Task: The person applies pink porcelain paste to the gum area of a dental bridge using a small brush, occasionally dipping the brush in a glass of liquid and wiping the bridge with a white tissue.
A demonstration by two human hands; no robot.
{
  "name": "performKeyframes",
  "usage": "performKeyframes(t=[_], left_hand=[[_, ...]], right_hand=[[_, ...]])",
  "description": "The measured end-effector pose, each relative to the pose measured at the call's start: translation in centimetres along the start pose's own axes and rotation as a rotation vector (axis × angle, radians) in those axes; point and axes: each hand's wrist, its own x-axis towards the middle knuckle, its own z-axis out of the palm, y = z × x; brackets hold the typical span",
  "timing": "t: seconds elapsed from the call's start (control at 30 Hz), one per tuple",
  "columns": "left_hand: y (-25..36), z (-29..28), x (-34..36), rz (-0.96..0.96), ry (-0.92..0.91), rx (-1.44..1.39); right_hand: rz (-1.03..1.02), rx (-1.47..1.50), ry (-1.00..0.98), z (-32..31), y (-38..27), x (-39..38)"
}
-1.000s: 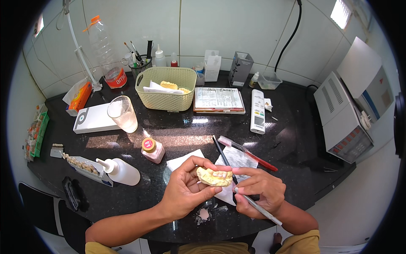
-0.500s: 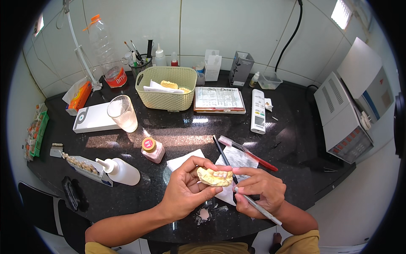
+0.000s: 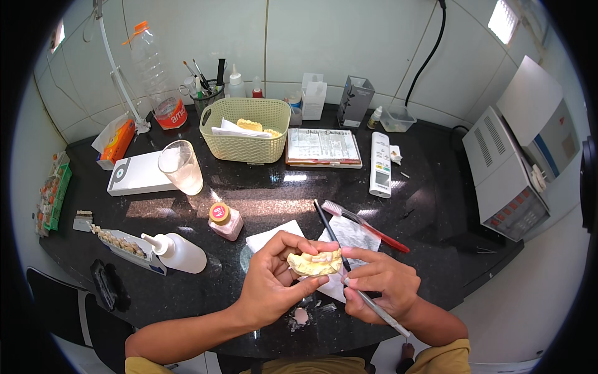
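My left hand (image 3: 265, 277) grips a yellow plaster dental cast (image 3: 311, 264) between thumb and fingers, above the front of the table. Closed around a silver, pen-like hand tool (image 3: 383, 315), my right hand (image 3: 392, 283) is at the cast's right edge. Its index fingertip is next to the cast; whether it touches I cannot tell. The tool's handle slants down to the right, and its tip is hard to make out. Behind my hands a thin black-handled tool (image 3: 325, 219) and a red-handled toothbrush (image 3: 367, 229) lie on white tissue (image 3: 352, 240).
Pink powder (image 3: 301, 316) is scattered on the dark table below the cast. To the left stand a pink jar (image 3: 225, 223), a white squeeze bottle (image 3: 184, 252) and a tilted glass (image 3: 180, 168). A green basket (image 3: 244, 146), a remote (image 3: 380, 165) and a grey machine (image 3: 504, 174) stand farther off.
The cast has tilted in my left hand, so its teeth show from a different angle. The silver tool has shifted slightly down and left in my right hand.
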Motion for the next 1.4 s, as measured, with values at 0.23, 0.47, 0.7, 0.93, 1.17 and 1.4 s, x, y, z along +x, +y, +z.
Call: performKeyframes(t=[0.23,0.47,0.7,0.93,1.17,1.4], left_hand=[[-0.11,0.09,-0.09,0.043,0.023,0.09],[-0.24,0.07,-0.3,0.067,0.014,0.085],[-0.17,0.23,-0.36,0.067,0.016,0.079],[-0.18,0.2,-0.42,0.069,0.019,0.093],[-0.19,0.23,-0.41,0.068,0.02,0.087],[-0.24,0.24,-0.44,0.065,0.026,0.093]], right_hand=[[-0.035,-0.035,-0.011,0.03,-0.23,0.09],[-0.031,-0.039,-0.011,0.14,-0.27,0.24],[-0.038,-0.053,-0.007,0.27,-0.27,0.2],[-0.031,-0.049,-0.012,0.28,-0.26,0.25],[-0.039,-0.043,-0.008,0.28,-0.26,0.26],[-0.034,-0.053,-0.01,0.33,-0.18,0.2]])
